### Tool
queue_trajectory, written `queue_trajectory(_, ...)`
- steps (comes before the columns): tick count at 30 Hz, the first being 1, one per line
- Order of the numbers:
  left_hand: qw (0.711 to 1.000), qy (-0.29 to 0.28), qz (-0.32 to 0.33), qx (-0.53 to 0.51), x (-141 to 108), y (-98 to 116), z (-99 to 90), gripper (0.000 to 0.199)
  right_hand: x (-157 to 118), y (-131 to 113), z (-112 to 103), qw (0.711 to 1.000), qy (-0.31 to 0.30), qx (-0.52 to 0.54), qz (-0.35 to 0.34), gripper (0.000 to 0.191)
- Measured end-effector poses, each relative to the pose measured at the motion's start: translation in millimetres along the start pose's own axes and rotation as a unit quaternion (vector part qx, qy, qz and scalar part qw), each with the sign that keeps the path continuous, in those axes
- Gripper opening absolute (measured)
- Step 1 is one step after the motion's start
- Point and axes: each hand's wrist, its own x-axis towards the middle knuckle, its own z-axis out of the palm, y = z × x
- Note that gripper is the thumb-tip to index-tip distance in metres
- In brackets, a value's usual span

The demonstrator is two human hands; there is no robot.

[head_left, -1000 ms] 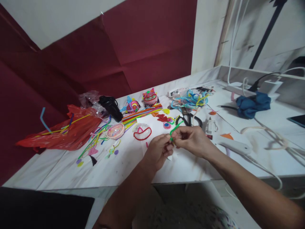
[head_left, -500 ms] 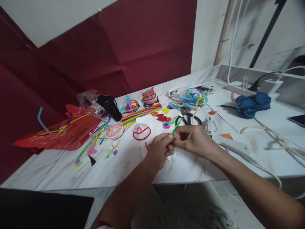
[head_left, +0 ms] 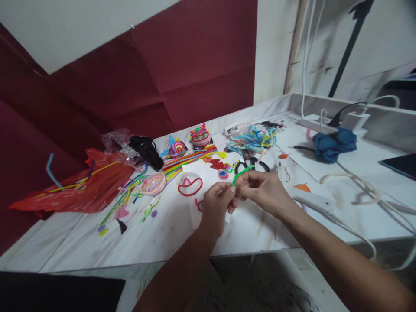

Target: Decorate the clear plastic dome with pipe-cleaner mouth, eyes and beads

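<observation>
A short green pipe cleaner (head_left: 243, 171) is pinched between my two hands, above the front part of the table. My left hand (head_left: 217, 203) grips its lower end, fingers curled. My right hand (head_left: 261, 190) closes on it from the other side, and its free end slants up to the right. Beneath and left of the hands lies a white paper sheet (head_left: 191, 168) with a red pipe cleaner outline (head_left: 190, 187) on it. Behind the hands are black-handled scissors (head_left: 264, 166) and a pink and blue coiled disc (head_left: 222, 174).
A red plastic bag (head_left: 78, 184) lies at left, near a round pink dish-like piece (head_left: 153, 183). Bundled pipe cleaners (head_left: 186, 160) and two colourful crafted figures (head_left: 200, 136) stand behind. At right are a glue gun (head_left: 312, 201) with its cord, a blue scrunchie (head_left: 336, 145) and a power strip (head_left: 316, 122).
The green pipe cleaner's free end has tipped from steep to a flatter slant towards the right. Both hands stay together, and the whole view has shifted slightly.
</observation>
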Motion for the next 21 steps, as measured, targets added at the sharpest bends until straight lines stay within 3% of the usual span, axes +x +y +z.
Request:
queue_trajectory(6,0.997,0.051,0.042,0.05,2,-4,0.9,0.017,-5,3,0,0.998,0.013,-0.06,-0.021,0.015)
queue_trajectory(12,0.996,0.047,0.049,0.06,3,-2,0.7,0.015,-11,-6,0,0.97,0.039,-0.204,-0.122,0.009)
queue_trajectory(16,0.997,0.038,0.041,0.054,3,0,-1.2,0.014,-11,-6,-5,0.952,-0.01,-0.237,-0.191,0.011)
queue_trajectory(21,1.0,0.015,-0.003,0.027,1,4,-4.2,0.012,-8,0,-16,0.948,-0.08,-0.218,-0.219,0.012)
